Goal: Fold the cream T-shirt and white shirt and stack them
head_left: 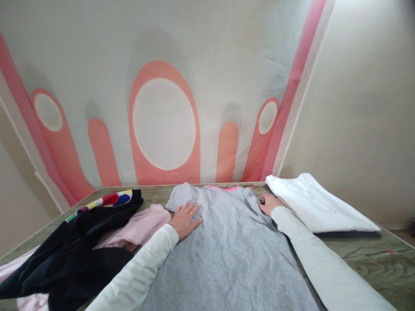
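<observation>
A grey T-shirt [227, 246] with a pink neckline lies spread flat on the table, neck toward the wall. My left hand [184, 219] rests flat on its left shoulder area with fingers stretched out. My right hand [268, 203] is at the shirt's right shoulder by the sleeve, fingers curled down onto the fabric; whether it grips the cloth I cannot make out. Both arms wear white long sleeves.
A folded white garment [320, 207] lies at the right, close to my right hand. At the left lie a black garment [74, 250] with a multicoloured patch and a pink garment [142, 226]. The green marbled table [372, 255] meets a pink-patterned wall [162, 129].
</observation>
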Action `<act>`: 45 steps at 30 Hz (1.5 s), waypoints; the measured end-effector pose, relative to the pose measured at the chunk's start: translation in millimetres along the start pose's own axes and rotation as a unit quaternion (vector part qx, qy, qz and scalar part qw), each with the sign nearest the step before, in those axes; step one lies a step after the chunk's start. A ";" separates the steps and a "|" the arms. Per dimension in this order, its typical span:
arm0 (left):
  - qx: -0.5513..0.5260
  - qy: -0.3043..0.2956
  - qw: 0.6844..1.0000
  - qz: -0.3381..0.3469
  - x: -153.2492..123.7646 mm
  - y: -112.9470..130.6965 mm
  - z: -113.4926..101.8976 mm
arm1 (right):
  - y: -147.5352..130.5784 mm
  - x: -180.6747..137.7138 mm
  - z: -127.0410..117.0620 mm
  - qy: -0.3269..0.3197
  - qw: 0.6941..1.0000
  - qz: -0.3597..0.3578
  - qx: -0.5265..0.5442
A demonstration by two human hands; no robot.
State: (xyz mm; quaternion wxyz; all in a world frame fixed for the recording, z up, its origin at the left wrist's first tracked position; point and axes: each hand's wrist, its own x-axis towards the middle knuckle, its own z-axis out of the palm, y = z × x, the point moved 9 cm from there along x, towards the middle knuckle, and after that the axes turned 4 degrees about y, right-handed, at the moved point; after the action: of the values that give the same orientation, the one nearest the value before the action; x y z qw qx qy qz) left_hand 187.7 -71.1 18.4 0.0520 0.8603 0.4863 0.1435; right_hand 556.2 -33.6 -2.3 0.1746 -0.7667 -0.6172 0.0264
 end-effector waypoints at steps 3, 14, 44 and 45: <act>0.009 0.000 1.000 -0.005 -1.0 -4.0 -1.1 | -4.3 -1.1 4.5 -0.047 0.998 -0.022 0.032; -0.005 -0.001 0.999 -0.043 -7.0 -12.9 -3.2 | -6.5 29.3 -66.6 0.072 0.996 -0.055 0.012; 0.208 0.214 0.953 -0.054 -43.5 -92.8 -68.3 | -36.2 14.1 -16.3 0.050 0.981 -0.102 -0.156; 0.229 0.223 0.945 -0.074 -47.8 -100.6 -69.4 | -32.9 15.4 -18.4 0.051 0.982 -0.090 -0.159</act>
State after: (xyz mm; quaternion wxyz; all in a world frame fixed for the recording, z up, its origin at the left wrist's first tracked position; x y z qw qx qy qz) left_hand 61.2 -62.8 52.1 -0.2460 0.7565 0.5677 0.2121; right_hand 533.7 -17.4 27.5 0.0832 -0.7265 -0.6701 -0.1274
